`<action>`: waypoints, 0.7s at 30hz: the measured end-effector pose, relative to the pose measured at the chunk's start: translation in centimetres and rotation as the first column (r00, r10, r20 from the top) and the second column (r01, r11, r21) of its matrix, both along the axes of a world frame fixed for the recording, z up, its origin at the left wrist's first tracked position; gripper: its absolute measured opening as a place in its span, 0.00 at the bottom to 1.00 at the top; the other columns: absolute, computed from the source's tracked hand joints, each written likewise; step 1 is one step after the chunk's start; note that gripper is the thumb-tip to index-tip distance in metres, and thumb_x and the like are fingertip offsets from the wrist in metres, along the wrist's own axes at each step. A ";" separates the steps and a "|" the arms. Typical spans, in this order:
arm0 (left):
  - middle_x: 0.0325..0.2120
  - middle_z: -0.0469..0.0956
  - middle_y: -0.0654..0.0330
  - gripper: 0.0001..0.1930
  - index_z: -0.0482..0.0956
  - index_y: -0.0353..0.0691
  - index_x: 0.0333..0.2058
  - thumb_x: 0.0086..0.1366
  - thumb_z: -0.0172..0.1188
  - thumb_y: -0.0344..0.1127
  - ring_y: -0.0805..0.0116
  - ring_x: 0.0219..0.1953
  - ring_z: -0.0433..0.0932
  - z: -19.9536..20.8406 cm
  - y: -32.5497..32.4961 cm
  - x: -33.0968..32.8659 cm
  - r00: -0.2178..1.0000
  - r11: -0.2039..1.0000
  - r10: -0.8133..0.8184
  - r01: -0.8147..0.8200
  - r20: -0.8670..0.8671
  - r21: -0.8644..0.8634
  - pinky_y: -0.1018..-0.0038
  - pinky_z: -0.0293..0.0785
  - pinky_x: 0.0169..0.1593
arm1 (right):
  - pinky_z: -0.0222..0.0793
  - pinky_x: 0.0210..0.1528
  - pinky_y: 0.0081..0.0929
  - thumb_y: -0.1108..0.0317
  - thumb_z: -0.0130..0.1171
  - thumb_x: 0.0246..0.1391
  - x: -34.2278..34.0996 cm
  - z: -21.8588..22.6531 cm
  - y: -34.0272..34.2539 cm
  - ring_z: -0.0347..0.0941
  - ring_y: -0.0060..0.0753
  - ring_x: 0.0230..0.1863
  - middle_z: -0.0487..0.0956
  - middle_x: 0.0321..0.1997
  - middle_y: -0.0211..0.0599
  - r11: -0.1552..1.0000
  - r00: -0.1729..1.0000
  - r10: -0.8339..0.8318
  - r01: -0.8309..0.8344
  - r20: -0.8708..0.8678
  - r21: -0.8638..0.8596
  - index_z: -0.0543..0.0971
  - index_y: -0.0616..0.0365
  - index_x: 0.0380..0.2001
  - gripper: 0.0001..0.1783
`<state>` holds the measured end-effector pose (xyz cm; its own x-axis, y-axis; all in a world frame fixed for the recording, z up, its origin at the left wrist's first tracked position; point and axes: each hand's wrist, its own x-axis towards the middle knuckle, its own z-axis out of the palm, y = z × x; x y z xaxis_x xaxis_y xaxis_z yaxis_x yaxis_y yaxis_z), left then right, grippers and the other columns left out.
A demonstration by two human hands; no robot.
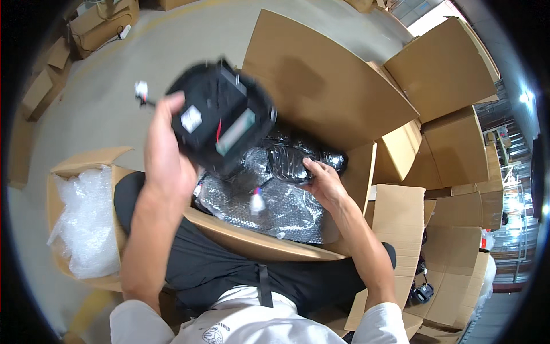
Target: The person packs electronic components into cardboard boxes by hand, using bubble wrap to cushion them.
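Note:
My left hand grips the edge of a rounded black plastic unit, raised above the open carton and slightly blurred. The unit has a white label, a pale green strip and a red wire. A white plug sticks out past its left side, and another white connector hangs over the carton. Inside the carton, my right hand is closed on a black part in shiny clear wrap, thumb on top. More dark bubble-wrapped pieces lie under and around it.
The large cardboard carton stands between my legs, its tall flap raised at the far side. To the left sits a smaller box of clear bubble wrap. Several open cartons crowd the right, one with black parts.

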<state>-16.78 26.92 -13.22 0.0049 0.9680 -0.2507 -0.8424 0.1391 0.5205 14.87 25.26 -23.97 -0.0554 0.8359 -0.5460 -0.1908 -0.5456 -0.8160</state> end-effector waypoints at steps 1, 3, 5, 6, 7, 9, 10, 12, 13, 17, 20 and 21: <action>0.46 0.83 0.52 0.19 0.77 0.32 0.51 0.70 0.53 0.41 0.60 0.45 0.84 0.7 1.9 -1.1 0.997 0.999 0.043 -0.042 -0.063 0.022 0.61 0.82 0.52 | 0.80 0.46 0.36 0.60 0.63 0.63 -0.4 -1.9 0.6 0.79 0.26 0.44 0.81 0.45 0.34 1.000 1.000 0.018 -0.018 -0.005 -0.003 0.75 0.63 0.51 0.20; 0.40 0.84 0.54 0.16 0.79 0.33 0.46 0.68 0.57 0.39 0.62 0.41 0.85 2.1 4.5 -1.7 0.986 0.990 0.022 0.002 -0.167 0.139 0.62 0.83 0.48 | 0.76 0.51 0.36 0.62 0.64 0.63 -0.6 -5.5 1.6 0.78 0.27 0.48 0.81 0.48 0.33 0.998 0.975 0.066 -0.060 0.213 -0.036 0.74 0.62 0.54 0.22; 0.36 0.83 0.56 0.14 0.79 0.36 0.42 0.66 0.59 0.41 0.63 0.35 0.84 2.6 7.6 -1.4 0.972 0.997 0.053 -0.037 -0.228 0.074 0.62 0.84 0.44 | 0.74 0.52 0.35 0.61 0.65 0.63 -1.4 -7.9 2.7 0.77 0.26 0.50 0.81 0.49 0.32 1.000 1.000 0.030 -0.030 -0.001 -0.006 0.74 0.61 0.54 0.22; 0.34 0.83 0.57 0.14 0.79 0.37 0.41 0.65 0.60 0.41 0.63 0.34 0.84 2.1 8.2 -0.7 0.977 0.999 0.025 -0.017 -0.210 0.038 0.62 0.84 0.43 | 0.74 0.52 0.35 0.61 0.65 0.63 -1.4 -9.1 3.2 0.77 0.26 0.50 0.81 0.49 0.32 0.999 0.999 0.038 -0.038 0.005 -0.013 0.74 0.61 0.54 0.22; 0.33 0.82 0.58 0.14 0.79 0.38 0.40 0.64 0.61 0.42 0.63 0.32 0.83 1.3 8.9 0.4 0.981 1.000 -0.010 0.010 -0.194 0.003 0.62 0.84 0.41 | 0.75 0.50 0.33 0.62 0.64 0.64 -1.3 -10.6 3.8 0.77 0.25 0.48 0.81 0.49 0.32 0.997 0.995 0.073 -0.075 0.067 0.026 0.74 0.59 0.54 0.20; 0.34 0.81 0.56 0.16 0.78 0.36 0.40 0.62 0.61 0.44 0.62 0.35 0.82 0.7 8.6 2.6 0.958 0.991 -0.119 0.097 -0.262 -0.096 0.59 0.83 0.42 | 0.77 0.49 0.31 0.64 0.63 0.64 0.1 -14.7 3.6 0.77 0.26 0.47 0.81 0.49 0.32 0.976 0.958 0.165 -0.193 0.235 0.100 0.74 0.59 0.54 0.19; 0.35 0.82 0.58 0.16 0.79 0.39 0.42 0.63 0.60 0.45 0.63 0.37 0.81 0.1 8.8 2.5 0.941 0.985 -0.150 0.116 -0.304 -0.125 0.60 0.82 0.43 | 0.77 0.46 0.30 0.65 0.65 0.63 -1.1 -15.4 3.6 0.78 0.28 0.46 0.81 0.48 0.36 0.984 0.954 0.143 -0.164 0.265 0.062 0.73 0.63 0.54 0.21; 0.36 0.82 0.58 0.16 0.80 0.40 0.43 0.64 0.60 0.47 0.65 0.38 0.80 -1.0 9.0 2.1 0.913 0.978 -0.183 0.131 -0.364 -0.161 0.63 0.80 0.44 | 0.78 0.44 0.29 0.66 0.67 0.61 -2.2 -16.2 3.8 0.78 0.30 0.44 0.81 0.48 0.41 0.991 0.949 0.121 -0.134 0.292 0.023 0.73 0.68 0.53 0.23; 0.36 0.82 0.58 0.16 0.80 0.40 0.43 0.64 0.60 0.47 0.65 0.38 0.80 -1.6 9.1 1.5 0.913 0.979 -0.175 0.120 -0.368 -0.166 0.63 0.80 0.44 | 0.78 0.44 0.29 0.64 0.67 0.62 -2.6 -15.9 3.9 0.78 0.29 0.43 0.81 0.47 0.41 0.985 0.929 0.156 -0.171 0.336 0.015 0.73 0.69 0.52 0.23; 0.37 0.81 0.53 0.20 0.80 0.32 0.42 0.64 0.58 0.46 0.62 0.40 0.80 -1.6 8.5 1.0 0.853 0.973 -0.206 0.125 -0.479 -0.195 0.63 0.80 0.47 | 0.78 0.43 0.29 0.63 0.66 0.62 -2.3 -15.8 3.6 0.78 0.29 0.40 0.82 0.43 0.39 0.957 0.871 0.274 -0.289 0.409 -0.024 0.75 0.69 0.49 0.21; 0.40 0.82 0.52 0.22 0.80 0.35 0.46 0.69 0.55 0.50 0.60 0.42 0.81 -2.2 8.8 1.8 0.893 0.959 -0.280 0.241 -0.353 -0.151 0.62 0.79 0.48 | 0.77 0.47 0.34 0.59 0.71 0.56 -2.0 -15.2 3.9 0.79 0.39 0.39 0.83 0.40 0.47 0.939 0.725 0.323 -0.323 0.609 -0.114 0.75 0.72 0.49 0.28; 0.43 0.82 0.51 0.23 0.80 0.35 0.47 0.71 0.54 0.52 0.59 0.43 0.81 -2.5 8.7 2.3 0.883 0.948 -0.312 0.266 -0.351 -0.174 0.60 0.79 0.50 | 0.76 0.50 0.37 0.58 0.74 0.53 -1.8 -14.6 4.1 0.81 0.46 0.40 0.83 0.41 0.51 0.892 0.480 0.414 -0.384 0.773 -0.239 0.74 0.73 0.51 0.32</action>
<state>-14.49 35.63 -15.76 0.1645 0.9013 -0.4008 -0.5055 0.4260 0.7503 13.07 29.35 -38.57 0.0828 0.8223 -0.5630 0.7615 -0.4166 -0.4965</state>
